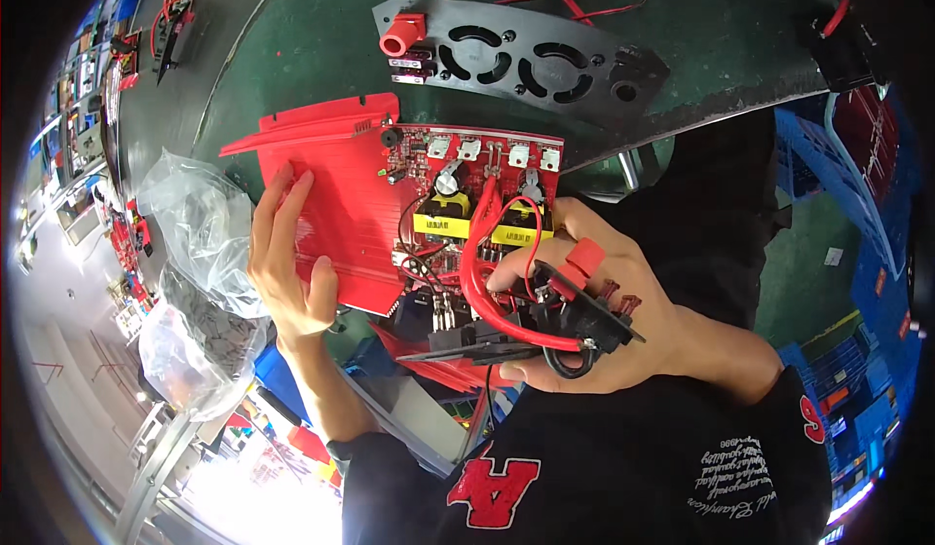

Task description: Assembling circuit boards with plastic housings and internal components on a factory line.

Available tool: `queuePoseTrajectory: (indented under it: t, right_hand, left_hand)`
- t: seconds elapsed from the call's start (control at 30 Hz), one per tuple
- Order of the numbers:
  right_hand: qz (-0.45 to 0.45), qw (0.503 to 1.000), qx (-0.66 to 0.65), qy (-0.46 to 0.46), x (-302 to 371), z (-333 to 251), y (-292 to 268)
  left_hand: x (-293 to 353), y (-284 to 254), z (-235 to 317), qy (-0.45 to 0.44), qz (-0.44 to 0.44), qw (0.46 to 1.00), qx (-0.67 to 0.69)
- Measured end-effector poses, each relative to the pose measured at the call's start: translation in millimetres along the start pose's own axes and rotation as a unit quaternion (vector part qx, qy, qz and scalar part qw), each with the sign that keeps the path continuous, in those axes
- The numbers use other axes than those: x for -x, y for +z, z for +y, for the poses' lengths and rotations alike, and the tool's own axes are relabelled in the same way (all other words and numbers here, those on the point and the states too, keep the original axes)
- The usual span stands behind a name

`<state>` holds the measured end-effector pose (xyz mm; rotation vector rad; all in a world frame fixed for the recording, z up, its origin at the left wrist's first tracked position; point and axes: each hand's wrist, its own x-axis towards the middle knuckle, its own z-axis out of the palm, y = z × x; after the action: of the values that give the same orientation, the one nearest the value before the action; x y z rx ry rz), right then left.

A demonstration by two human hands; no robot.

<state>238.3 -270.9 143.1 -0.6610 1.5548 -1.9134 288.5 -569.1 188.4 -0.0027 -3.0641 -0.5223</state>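
My left hand [289, 267] lies on the ribbed inner face of a red metal housing [362, 209], its fingers stretched and the thumb apart. Against the housing's right side is a populated red circuit board [492, 146], with yellow-banded transformers [443, 225] and thick red wires [475, 263]. My right hand [638, 306] is closed round a small black end panel [594, 321] carrying a red socket [581, 261]. Those wires run from the board to this panel. The fingers of that hand reach to the board's right edge; some fingertips are hidden behind parts.
Beyond the board, a black fan-grille panel [526, 63] with a red terminal lies on the green work surface [321, 29]. Clear plastic bags [200, 224] hang at the left. A metal leg [630, 170] stands under the table edge. Blue crates [857, 379] are at the right.
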Motion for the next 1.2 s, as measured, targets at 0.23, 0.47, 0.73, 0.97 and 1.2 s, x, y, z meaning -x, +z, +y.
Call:
queuePoseTrajectory:
  t: [0.23, 0.47, 0.73, 0.97, 1.2]
  right_hand:
    - [-0.02, 1.0, 0.009, 0.02, -5, -5, -4]
    - [-0.043, 0.987, -0.03, 0.15, -37, -24, 26]
    - [-0.023, 0.972, 0.175, 0.152, -68, -68, 32]
    - [-0.057, 0.972, 0.145, 0.173, -121, -47, 35]
    - [-0.036, 0.988, -0.036, 0.144, -157, -27, 80]
  left_hand:
    - [0, 0, 2, 0.002, -0.002, 1.0, 0.001]
    - [2, 0, 6, -0.008, -0.004, 0.999, -0.049]
    - [45, 35, 37, -0.294, 0.304, 0.855, -0.301]
    - [58, 71, 17, -0.23, 0.228, 0.903, -0.282]
    - [50, 98, -4, -0.357, 0.243, 0.891, 0.141]
